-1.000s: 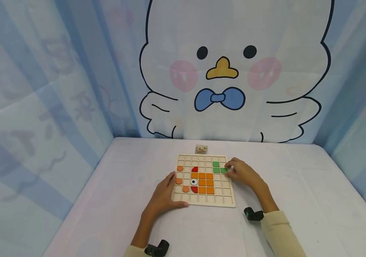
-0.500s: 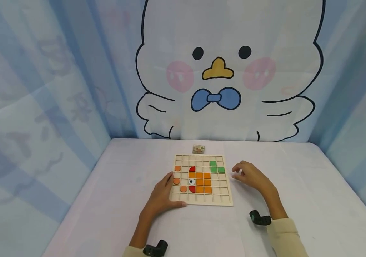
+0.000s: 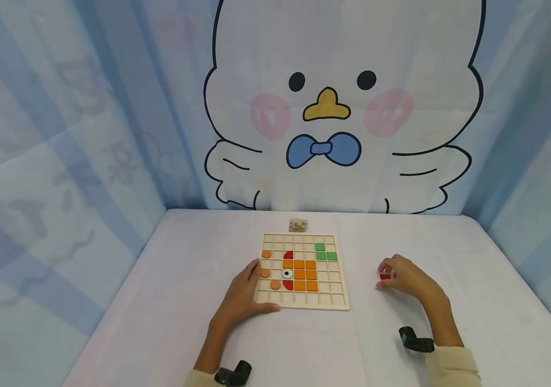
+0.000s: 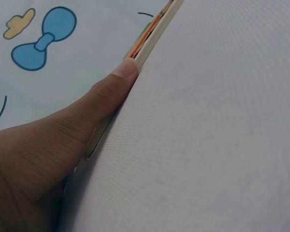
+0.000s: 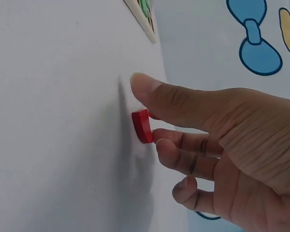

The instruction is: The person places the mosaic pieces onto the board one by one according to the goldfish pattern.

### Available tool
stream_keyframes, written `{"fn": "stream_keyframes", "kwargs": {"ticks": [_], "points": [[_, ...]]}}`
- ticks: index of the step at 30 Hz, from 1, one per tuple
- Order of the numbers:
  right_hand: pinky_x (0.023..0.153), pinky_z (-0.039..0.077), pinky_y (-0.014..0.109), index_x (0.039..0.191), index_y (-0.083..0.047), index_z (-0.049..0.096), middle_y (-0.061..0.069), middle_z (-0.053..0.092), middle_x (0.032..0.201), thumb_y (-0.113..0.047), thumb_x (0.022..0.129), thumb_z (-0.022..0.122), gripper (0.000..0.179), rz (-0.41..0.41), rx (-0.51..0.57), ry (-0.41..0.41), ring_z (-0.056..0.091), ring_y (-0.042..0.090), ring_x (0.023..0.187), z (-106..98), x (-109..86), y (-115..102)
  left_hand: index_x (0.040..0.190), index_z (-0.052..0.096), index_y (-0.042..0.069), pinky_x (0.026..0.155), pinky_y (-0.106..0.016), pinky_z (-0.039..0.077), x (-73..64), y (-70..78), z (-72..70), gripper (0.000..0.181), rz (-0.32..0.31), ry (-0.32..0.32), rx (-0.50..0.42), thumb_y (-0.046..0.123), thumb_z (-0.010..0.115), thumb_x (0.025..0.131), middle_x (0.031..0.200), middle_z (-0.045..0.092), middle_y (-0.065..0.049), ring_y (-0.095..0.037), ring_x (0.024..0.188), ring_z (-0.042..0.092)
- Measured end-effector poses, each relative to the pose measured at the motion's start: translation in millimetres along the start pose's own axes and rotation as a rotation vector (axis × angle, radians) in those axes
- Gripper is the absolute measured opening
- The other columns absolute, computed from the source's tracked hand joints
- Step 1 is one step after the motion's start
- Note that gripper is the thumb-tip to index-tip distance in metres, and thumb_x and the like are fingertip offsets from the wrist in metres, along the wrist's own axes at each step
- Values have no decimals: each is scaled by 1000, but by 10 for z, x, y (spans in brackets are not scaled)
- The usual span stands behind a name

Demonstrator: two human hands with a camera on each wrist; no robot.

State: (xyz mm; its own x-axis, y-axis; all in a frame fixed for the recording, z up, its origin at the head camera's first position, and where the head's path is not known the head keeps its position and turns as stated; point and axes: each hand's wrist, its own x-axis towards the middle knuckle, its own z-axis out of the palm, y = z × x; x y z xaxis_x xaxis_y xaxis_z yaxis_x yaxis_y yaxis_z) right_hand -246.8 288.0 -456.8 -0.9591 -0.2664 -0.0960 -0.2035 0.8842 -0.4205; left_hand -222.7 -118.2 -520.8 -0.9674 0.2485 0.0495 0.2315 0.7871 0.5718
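A pale wooden grid board lies on the table, bearing orange squares, red quarter-round tiles, orange discs, a round eye tile and green squares. My left hand rests at the board's near left corner, fingers along its left edge; in the left wrist view the thumb lies straight against the front edge. Right of the board, my right hand pinches a small red tile with a curved side, close over the table. Its ring and little fingers are loosely bent.
Behind the board, on the table, lies a small card with a grid picture. A printed cloth curtain closes off the back and both sides. Black cameras are strapped on both wrists.
My right hand has moved off the green square at the board's right side, rightward and toward me; a red tile now shows at its fingertips. The left hand stays at the board.
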Motion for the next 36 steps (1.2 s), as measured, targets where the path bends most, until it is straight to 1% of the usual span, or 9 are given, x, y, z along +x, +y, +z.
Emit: {"fn": "stream_keyframes", "kwargs": {"ticks": [3, 7, 10, 13, 18, 25, 28, 32, 36], "points": [[74, 54, 38, 100, 0, 65, 11, 61, 92, -14, 78, 81, 30, 3, 24, -12, 54, 21, 81, 8, -24, 45, 156, 23, 9, 116, -49, 32, -6, -1, -15, 124, -2, 2, -6, 71, 78, 63, 163, 21, -8, -30, 144, 31], [72, 52, 35, 98, 1, 64, 9, 60, 88, -6, 79, 78, 24, -27, 64, -2, 54, 20, 81, 32, -36, 86, 156, 23, 9, 116, -49, 32, -4, -7, -1, 124, -13, -3, -6, 70, 78, 63, 163, 20, -8, -30, 144, 31], [71, 50, 31, 96, -1, 64, 7, 59, 86, -3, 80, 77, 20, -54, 64, 14, 53, 18, 80, 59, -42, 100, 156, 22, 10, 117, -48, 31, -5, -11, 14, 125, -25, -13, -2, 71, 77, 63, 163, 19, -7, -29, 145, 30], [69, 49, 28, 97, -4, 65, 8, 59, 88, -1, 81, 75, 19, -85, 55, 26, 53, 18, 80, 85, -35, 91, 156, 22, 10, 117, -49, 32, -6, -15, 19, 125, -19, -11, -5, 71, 78, 63, 163, 20, -8, -30, 144, 31], [67, 49, 25, 101, -7, 68, 8, 59, 91, -2, 81, 74, 21, -111, 56, 32, 53, 16, 79, 118, -15, 38, 156, 22, 9, 117, -49, 32, -1, -6, 2, 125, -15, -9, -10, 70, 78, 63, 163, 20, -8, -30, 144, 31], [65, 47, 21, 95, -4, 67, 4, 56, 86, -8, 80, 78, 19, -108, 89, 41, 51, 14, 78, 193, 21, -13, 156, 22, 9, 117, -49, 32, 4, -14, -2, 125, -15, -1, 3, 72, 77, 63, 163, 20, -8, -30, 145, 31], [65, 48, 20, 94, -4, 66, 2, 56, 86, -11, 80, 79, 20, -96, 85, 37, 50, 14, 77, 230, 31, -31, 156, 22, 9, 116, -50, 32, 1, -16, 1, 125, -13, -1, -6, 72, 77, 63, 163, 20, -8, -30, 145, 30], [63, 47, 19, 94, -5, 66, 1, 56, 85, -15, 80, 80, 22, -112, 66, 46, 49, 12, 75, 257, 39, -53, 156, 22, 10, 116, -50, 31, 6, -14, 10, 125, -8, 0, -13, 72, 77, 63, 163, 19, -8, -30, 145, 30], [62, 46, 19, 92, -5, 65, 0, 56, 83, -14, 81, 79, 20, -151, 60, 67, 48, 11, 73, 274, 49, -64, 157, 22, 12, 117, -49, 31, 12, -13, 15, 124, -18, -4, -9, 72, 77, 63, 163, 19, -5, -29, 145, 30]]}}
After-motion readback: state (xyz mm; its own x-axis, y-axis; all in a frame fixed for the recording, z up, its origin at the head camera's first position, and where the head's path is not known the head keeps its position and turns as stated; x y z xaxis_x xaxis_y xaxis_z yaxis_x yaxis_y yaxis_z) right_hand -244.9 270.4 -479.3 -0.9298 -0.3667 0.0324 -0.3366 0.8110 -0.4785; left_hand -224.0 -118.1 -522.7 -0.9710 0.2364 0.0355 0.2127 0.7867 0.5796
